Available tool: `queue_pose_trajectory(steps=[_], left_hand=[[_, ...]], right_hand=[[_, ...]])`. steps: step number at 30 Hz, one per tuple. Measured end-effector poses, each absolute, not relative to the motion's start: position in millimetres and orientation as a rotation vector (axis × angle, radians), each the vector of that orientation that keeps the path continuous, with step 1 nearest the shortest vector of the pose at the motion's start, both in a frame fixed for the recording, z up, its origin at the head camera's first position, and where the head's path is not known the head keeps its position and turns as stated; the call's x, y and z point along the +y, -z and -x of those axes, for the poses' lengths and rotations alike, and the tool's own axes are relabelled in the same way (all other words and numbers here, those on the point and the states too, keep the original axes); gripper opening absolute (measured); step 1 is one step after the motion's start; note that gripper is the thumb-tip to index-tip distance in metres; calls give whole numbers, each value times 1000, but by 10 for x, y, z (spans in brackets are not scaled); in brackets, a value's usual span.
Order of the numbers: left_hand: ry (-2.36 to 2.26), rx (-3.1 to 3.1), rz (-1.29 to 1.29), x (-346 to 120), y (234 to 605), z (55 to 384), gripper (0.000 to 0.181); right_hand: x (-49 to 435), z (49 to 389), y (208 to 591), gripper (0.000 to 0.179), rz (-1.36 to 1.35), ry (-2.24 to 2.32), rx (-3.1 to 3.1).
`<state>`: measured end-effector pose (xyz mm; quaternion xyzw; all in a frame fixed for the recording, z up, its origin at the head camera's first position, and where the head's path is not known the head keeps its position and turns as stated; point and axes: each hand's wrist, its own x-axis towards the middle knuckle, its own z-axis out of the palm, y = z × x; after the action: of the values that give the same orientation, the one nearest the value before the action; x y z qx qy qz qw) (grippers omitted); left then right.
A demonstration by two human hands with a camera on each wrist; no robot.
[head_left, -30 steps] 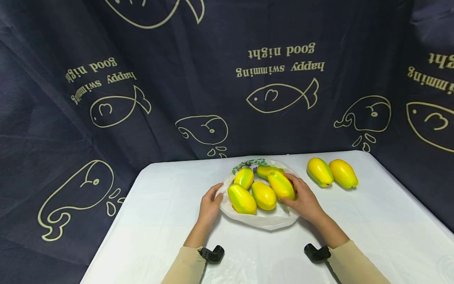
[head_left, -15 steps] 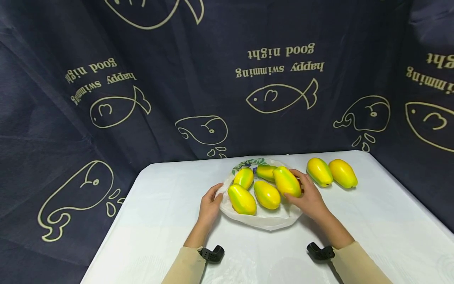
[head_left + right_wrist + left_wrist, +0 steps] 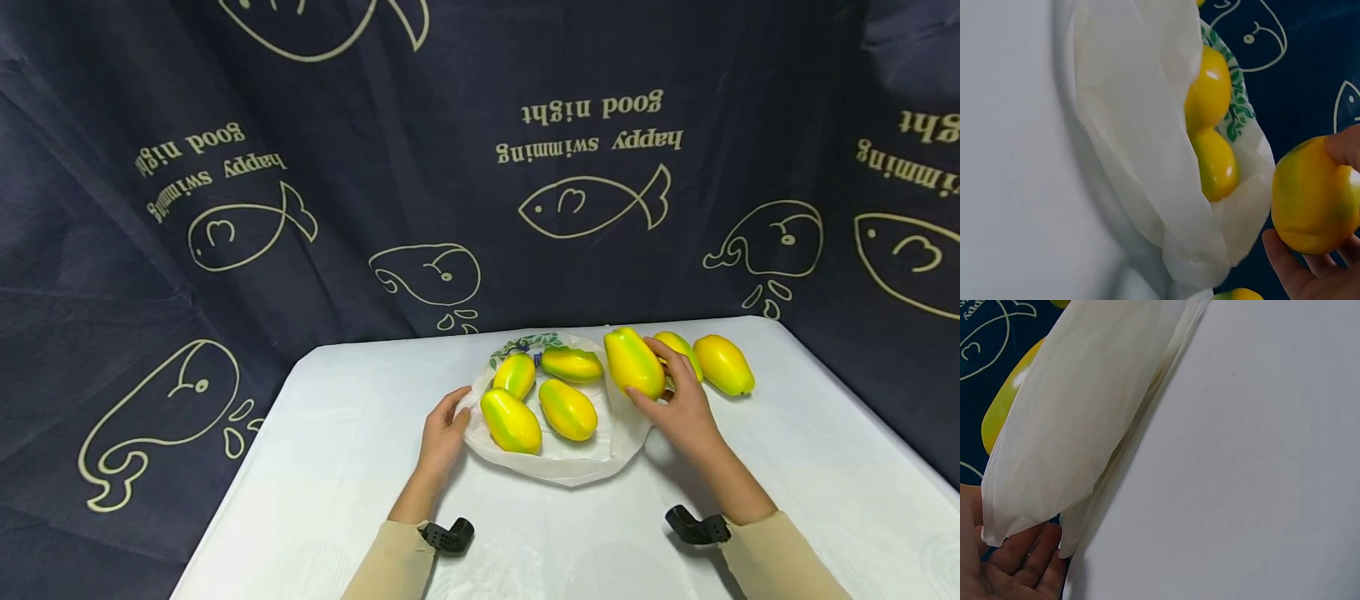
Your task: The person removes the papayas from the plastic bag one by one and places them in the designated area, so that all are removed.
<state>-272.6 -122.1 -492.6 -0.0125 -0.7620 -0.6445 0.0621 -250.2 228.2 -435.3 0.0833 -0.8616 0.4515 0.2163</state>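
Note:
My right hand (image 3: 684, 410) holds a yellow-green papaya (image 3: 633, 364) up over the right rim of a white bag (image 3: 555, 471). In the right wrist view, the thumb and fingers (image 3: 1288, 269) close round that papaya (image 3: 1316, 200). The bag lies wide-mouthed on the table, with a leaf print on its far inner side. Inside are several papayas, among them a front-left one (image 3: 512, 421) and a middle one (image 3: 567, 410). My left hand (image 3: 444, 433) grips the bag's left rim between thumb and fingers; the left wrist view shows the bag's edge (image 3: 1079, 425) there.
Two more papayas lie on the white table (image 3: 337, 467) at the back right; the nearer one (image 3: 684, 350) is partly behind my right hand, beside the other papaya (image 3: 723, 365). A dark printed curtain (image 3: 450, 167) rises behind the table.
My right hand has lifted the papaya from among the others and carried it right to the bag's rim. The middle papaya has shifted slightly right. The left hand stays in place.

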Motion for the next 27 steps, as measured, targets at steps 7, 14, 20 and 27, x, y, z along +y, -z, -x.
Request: queue_pose_trajectory(steps=[7,14,20,27], left_hand=[[1953,-2307,44,-1219,4922,2733,37],[1939,-2312,23,-1218,4906,2727,37],[1948,-2303,19,-1217,4915,2726,37],[1955,-2296,21,-1218,4923,2736,37]], right_hand=[[2420,2473,4291,79,-159,-1308,-2300],[2555,2465,4306,77,-66,-1296,-2254],[2655,2463,4324,73,-10,-1225,-2220],[2793,2457,4307,71,107,-1205,-2204]])
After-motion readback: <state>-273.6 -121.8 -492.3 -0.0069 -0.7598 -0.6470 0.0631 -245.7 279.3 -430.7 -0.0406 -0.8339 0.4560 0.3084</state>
